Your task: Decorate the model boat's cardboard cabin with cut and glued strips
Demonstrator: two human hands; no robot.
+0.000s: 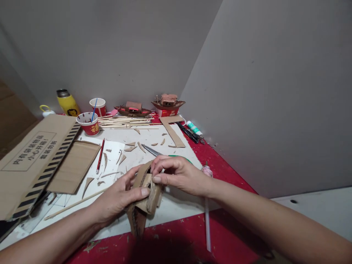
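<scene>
A small cardboard model boat [150, 203], with a boxy cabin in its middle, is held tilted above the near edge of the white board. My left hand [126, 194] is wrapped round its left side, the thumb pressing on the cabin. At the cabin's far end, the fingers and thumb of my right hand [173, 172] pinch close together; whether a small piece lies between them is hidden. Just beyond my right hand lie scissors [150, 149], their green handle partly covered by it.
Cardboard scraps [130, 149] litter the white board. Bamboo sticks [126, 121], paper cups [88, 126], a yellow bottle [68, 102] and two finished-looking model boats [168, 102] stand or lie along the back. A large cardboard sheet [35, 146] is left; a grey wall [272, 91] bounds the right.
</scene>
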